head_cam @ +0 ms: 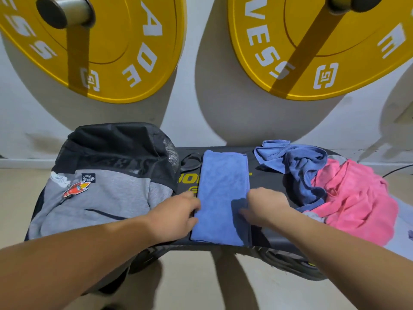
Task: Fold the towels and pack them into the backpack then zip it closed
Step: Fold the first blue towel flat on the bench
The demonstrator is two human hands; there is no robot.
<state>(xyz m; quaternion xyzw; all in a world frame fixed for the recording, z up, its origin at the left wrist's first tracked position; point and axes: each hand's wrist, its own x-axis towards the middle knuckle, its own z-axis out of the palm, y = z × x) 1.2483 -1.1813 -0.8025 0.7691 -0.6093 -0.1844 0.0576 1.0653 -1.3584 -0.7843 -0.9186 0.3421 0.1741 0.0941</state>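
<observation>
- Folded blue towel point(223, 198) lies mid-bench point(263, 240), beside the backpack point(107, 175).
- Left hand point(176, 217) and right hand point(266, 206) rest at its edges; fingers' grip: cannot tell.
- Plates point(321, 45) read "VESS", "15".
- Loose towels point(348, 193) lie right.

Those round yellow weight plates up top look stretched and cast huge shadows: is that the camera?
Head view: the wide lens bends the yellow weight plates near the edges; hard front light throws big grey shadows on the white wall; the right hand darkens the folded blue towel.

A gym: yellow weight plates point(107, 48) are hanging at twelve o'clock above a black bench point(268, 173).
</observation>
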